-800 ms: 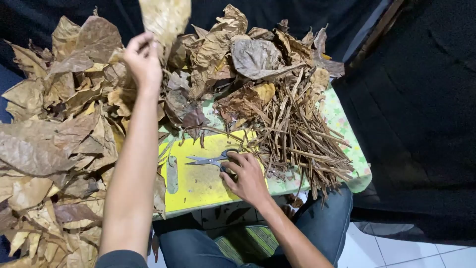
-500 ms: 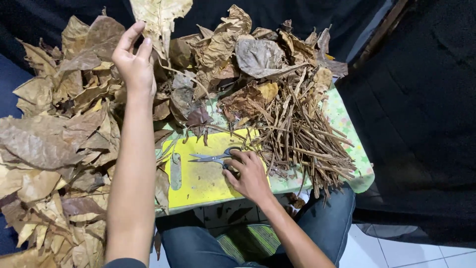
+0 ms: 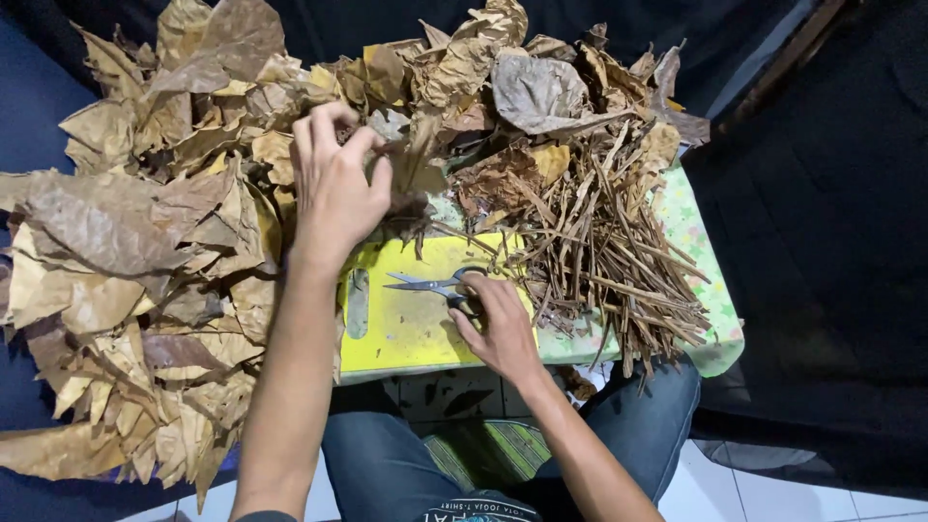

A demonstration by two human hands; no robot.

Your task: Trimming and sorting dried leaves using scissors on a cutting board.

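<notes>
One pair of small metal scissors (image 3: 440,285) lies flat on the yellow cutting board (image 3: 406,333), near the middle of the desk (image 3: 710,319). Its long axis runs left to right, tips pointing left, handles right under the right hand (image 3: 498,324), whose fingers curl onto the loops without yet lifting them. The left hand (image 3: 333,188) reaches farther away, fingers bunched and pinching at dry brown leaves (image 3: 193,222) heaped to the left and far side. A risk, as I judge it: the brittle leaf could tear or crumble if tugged from the heap, and the scissor points could snag the left wrist just beside them. A bundle of stripped stems (image 3: 619,261) lies right.
</notes>
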